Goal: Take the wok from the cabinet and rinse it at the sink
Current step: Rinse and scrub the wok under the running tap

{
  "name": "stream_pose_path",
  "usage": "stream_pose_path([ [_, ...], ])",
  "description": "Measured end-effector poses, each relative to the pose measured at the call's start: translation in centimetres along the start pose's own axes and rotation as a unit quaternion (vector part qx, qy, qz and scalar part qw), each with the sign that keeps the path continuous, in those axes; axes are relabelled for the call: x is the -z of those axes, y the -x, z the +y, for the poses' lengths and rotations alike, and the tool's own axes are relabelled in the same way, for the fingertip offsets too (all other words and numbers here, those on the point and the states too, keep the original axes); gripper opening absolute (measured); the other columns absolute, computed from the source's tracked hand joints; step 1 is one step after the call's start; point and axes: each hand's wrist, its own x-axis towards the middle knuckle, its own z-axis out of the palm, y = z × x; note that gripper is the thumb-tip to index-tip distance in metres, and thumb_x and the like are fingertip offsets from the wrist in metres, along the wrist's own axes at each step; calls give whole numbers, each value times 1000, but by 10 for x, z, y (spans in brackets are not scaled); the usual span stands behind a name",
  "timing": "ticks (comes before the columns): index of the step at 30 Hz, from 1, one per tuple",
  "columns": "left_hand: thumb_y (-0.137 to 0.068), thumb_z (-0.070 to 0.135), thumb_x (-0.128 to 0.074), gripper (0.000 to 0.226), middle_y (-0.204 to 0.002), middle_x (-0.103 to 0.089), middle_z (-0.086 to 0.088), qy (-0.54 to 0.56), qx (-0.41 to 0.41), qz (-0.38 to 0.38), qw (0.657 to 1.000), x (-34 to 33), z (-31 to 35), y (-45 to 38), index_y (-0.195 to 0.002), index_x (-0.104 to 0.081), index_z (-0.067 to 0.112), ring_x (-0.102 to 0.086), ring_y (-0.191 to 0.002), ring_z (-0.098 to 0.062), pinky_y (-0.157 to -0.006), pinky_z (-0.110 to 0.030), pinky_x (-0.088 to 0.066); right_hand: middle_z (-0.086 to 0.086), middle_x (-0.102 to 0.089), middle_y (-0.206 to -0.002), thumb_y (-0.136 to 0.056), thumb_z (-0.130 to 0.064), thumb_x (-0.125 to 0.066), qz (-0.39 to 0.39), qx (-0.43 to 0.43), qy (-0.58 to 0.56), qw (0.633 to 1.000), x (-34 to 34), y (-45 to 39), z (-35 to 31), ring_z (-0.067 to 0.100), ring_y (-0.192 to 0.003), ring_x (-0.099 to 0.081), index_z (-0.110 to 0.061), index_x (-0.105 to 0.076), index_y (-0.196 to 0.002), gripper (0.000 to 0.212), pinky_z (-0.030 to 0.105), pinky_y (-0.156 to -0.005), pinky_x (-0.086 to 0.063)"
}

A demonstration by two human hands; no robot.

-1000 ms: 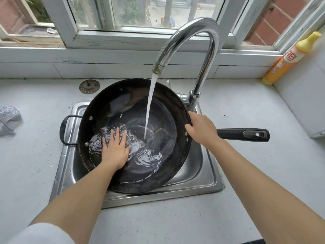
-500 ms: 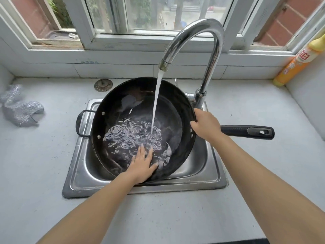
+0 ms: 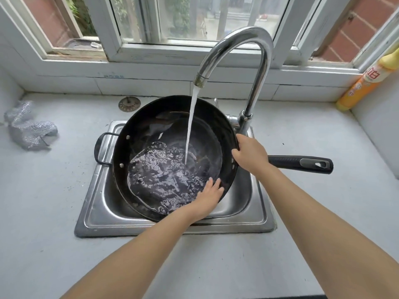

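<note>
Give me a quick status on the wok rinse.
Right hand grips wok rim. Left hand flat inside, in water. Faucet running. Nothing blocking.

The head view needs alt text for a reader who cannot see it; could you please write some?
A black round metal wok sits tilted in a steel sink under a running chrome tap. The right hand grips its rim; the left hand rubs inside.

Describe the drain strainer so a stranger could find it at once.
Start at the steel sink under the window. On the counter just behind its far left corner lies the drain strainer. It is a small, flat, round metal disc, unlike the crumpled silvery scourer farther left.
</note>
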Motion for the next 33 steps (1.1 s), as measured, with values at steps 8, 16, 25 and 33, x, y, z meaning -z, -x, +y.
stream_pose_path([
  [8, -105, 27, -15, 49, -159, 3, 4, 45, -67, -10, 997, 1, -6, 2, -151, -3, 18, 5, -147, -11, -113, -20, 2, 5, -52, -74, -85, -8, -46, 0, 2, -1, 1000, 0, 1, 1, 28, -70, -47, -11, -46, -82, 3, 29, -58, -30],
  [16, -104, 29, -18, 49, -160, 6, 5, -164, 2, -82, 983, 24, -73, 22, -151, -5, 26, 6, -148, -16, -118, -31, 3, -1, -45, -67, -87, -9, -47, -9, 1, -9, 1000, 0, 3, 3, 27, -71, -47, -14, -43, -82, 8, 29, -51, -27],
  [25, -102, 37, -20, 50, -160, 0, 4, -387, 168, 6, 907, 70, -120, 57, -151, -13, 33, 6, -148, -19, -116, -51, 9, 2, -49, -71, -85, -8, -46, -3, 2, -9, 1000, 0, 4, 2, 30, -74, -50, -14, -44, -81, 7, 31, -60, -33],
  [33, -97, 27, -41, 56, -160, 5, -7, -302, 215, 275, 887, 68, -131, 74, -149, -23, 20, 10, -147, -24, -118, -44, 3, -6, -45, -63, -86, -6, -46, -2, 9, -9, 1000, 0, 5, 2, 27, -70, -48, -16, -44, -81, 11, 28, -49, -28],
])
